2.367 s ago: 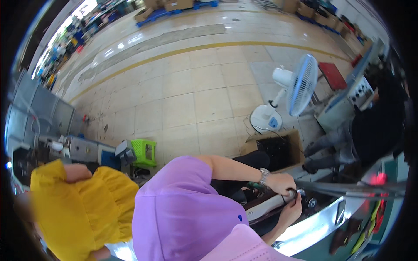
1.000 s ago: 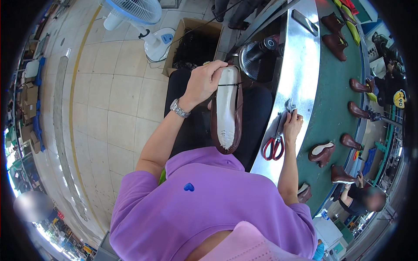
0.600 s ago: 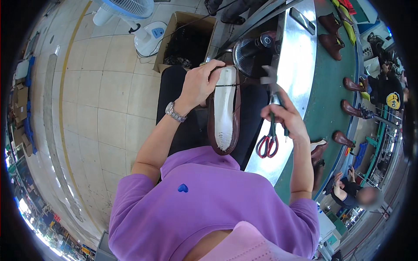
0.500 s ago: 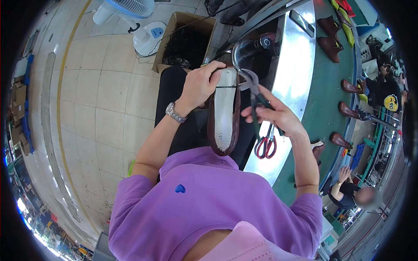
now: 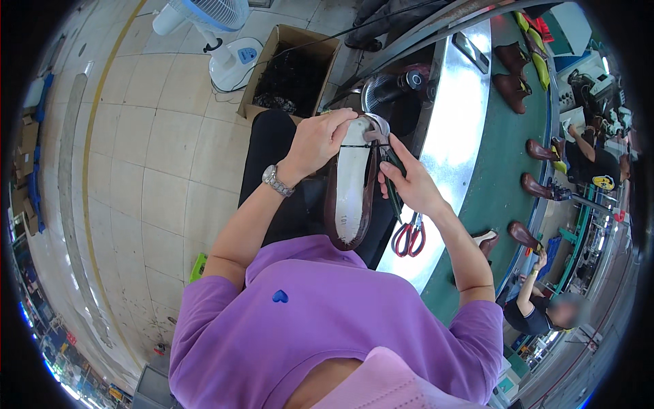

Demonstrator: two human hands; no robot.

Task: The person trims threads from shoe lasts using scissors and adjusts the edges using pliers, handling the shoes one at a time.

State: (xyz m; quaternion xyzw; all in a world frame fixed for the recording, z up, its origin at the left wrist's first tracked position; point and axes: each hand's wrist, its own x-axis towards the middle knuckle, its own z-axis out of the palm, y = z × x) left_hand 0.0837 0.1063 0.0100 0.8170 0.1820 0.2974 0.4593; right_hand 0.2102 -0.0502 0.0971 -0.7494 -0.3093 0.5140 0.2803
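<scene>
A brown shoe lies sole side up over my lap, its pale bottom facing me and a thin dark band crossing it near the far end. My left hand is closed on the far end of the shoe, thumb against its left edge. In my right hand is a pair of lasting pincers, fingers wrapped round the dark green handles. The curved metal head rests against the far right edge of the shoe, beside the band; what its jaws grip, if anything, cannot be made out.
Red-handled scissors lie on the shiny metal ledge to my right, with a phone farther along. Beyond, a green belt carries several brown shoes. A cardboard box and a fan stand ahead. Co-workers are across the belt.
My right hand has moved left and closed in around the handles. The pincers' head has come from the shoe's right side onto its far right edge. The left hand keeps its hold.
</scene>
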